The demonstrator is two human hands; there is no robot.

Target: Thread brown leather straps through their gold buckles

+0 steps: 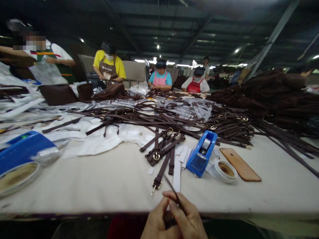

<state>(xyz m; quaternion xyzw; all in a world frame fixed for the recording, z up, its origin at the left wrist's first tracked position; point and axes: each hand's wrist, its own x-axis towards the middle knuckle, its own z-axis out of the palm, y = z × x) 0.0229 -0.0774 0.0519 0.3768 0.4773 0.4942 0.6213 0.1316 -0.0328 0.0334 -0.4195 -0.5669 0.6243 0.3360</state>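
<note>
Dark strap (177, 198) points forward-left, long axis slanting, pinched by right hand (188, 215); left hand (156, 219): grip unclear.

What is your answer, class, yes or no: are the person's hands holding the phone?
No: the hands are together at a thin dark strip, while the phone lies on the table to their right.

Straps (165, 151) beyond hands (186, 215); phone (240, 165) right

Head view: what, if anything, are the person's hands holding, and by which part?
The right hand pinches a thin dark strip by its nearer part; the far end sticks out free. Whether the left hand grips it is unclear.
</note>
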